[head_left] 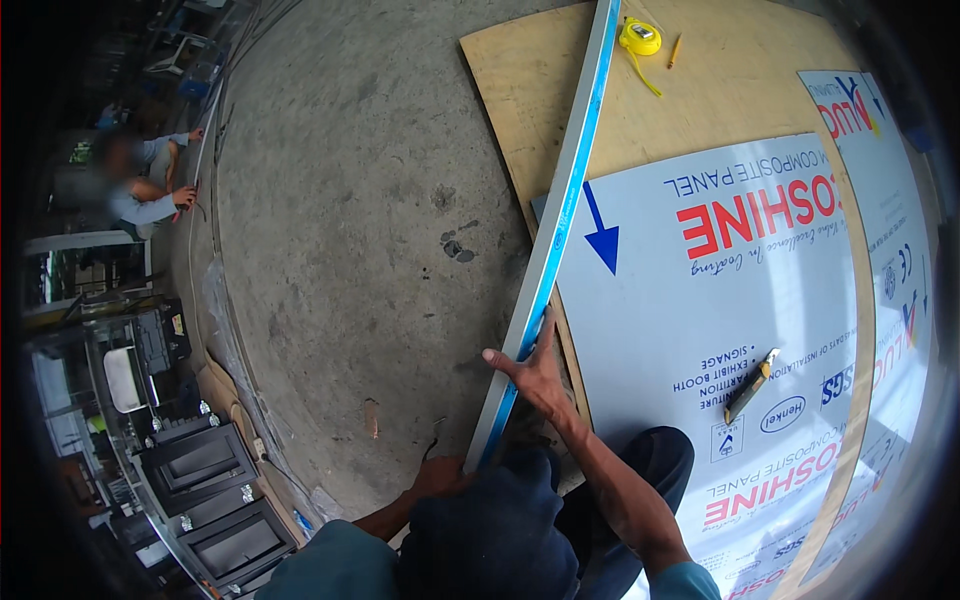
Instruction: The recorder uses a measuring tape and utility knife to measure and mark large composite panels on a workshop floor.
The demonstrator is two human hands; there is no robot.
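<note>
A long straight metal bar (575,180) with blue film along its face runs from the top edge down to my knees. My right hand (535,378) grips across it, thumb stretched over the left side and fingers along the right side. At the bar's lower end is my left hand (440,474), low beside my dark-clothed knee; its fingers are hidden. Under the bar's right side lies a grey-white printed panel (640,320) with a blue arrow. A utility knife (752,387) rests on this panel, to the right of my right hand.
A plywood sheet (520,90) lies under the panel, carrying a yellow tape measure (640,38) and a pencil (675,51). A second printed panel (895,230) lies farther right. Concrete floor (350,200) stretches left, toward dark framed panels (205,465) and another person (150,190) at work.
</note>
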